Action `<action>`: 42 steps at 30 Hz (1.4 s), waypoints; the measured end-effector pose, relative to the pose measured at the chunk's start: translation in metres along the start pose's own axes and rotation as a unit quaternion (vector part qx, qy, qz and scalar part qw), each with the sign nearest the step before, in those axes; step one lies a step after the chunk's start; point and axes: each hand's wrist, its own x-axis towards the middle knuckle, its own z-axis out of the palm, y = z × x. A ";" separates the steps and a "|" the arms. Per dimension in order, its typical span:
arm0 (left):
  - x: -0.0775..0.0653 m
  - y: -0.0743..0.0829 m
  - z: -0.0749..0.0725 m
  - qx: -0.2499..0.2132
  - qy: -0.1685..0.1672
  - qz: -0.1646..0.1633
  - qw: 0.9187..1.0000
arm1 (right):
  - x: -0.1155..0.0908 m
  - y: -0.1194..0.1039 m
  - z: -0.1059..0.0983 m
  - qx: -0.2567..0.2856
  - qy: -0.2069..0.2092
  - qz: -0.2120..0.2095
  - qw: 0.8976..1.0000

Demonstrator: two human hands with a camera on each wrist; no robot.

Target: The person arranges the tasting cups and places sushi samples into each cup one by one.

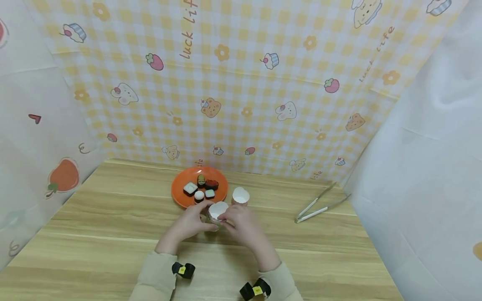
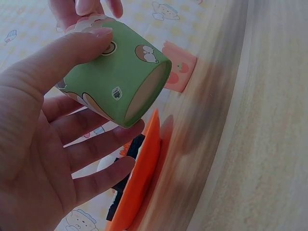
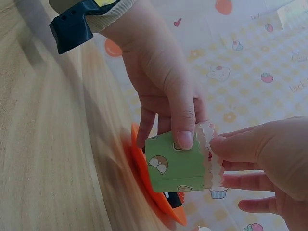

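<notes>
My left hand (image 1: 188, 222) grips a green paper cup (image 2: 115, 72) with small animal and avocado prints, its thumb along the side. The cup is tilted and held above the wooden table. Pale pink scalloped edges (image 3: 215, 166) stick out at its mouth, layered like a nested cup. My right hand (image 1: 244, 223) pinches that scalloped rim between thumb and fingers. A pink cup (image 2: 180, 67) stands on the table just beyond the hands, its white inside showing in the head view.
Behind the left hand lies an orange plate (image 1: 177, 195) with several sushi pieces (image 1: 190, 189) on it. Metal tongs (image 1: 314, 212) rest spread at the table's right side. A checked yellow cloth (image 1: 241, 83) hangs along the back edge, with white cloth at both sides.
</notes>
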 end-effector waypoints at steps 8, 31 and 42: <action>0.001 -0.001 0.002 0.002 0.002 0.003 1.000 | -0.001 0.001 0.002 0.003 0.014 -0.010 1.000; 0.001 0.000 0.002 -0.001 0.000 0.008 1.000 | -0.001 0.002 0.001 0.016 0.020 0.000 1.000; 0.002 0.000 0.003 0.008 0.002 0.012 1.000 | -0.001 0.002 0.000 0.011 0.029 -0.006 1.000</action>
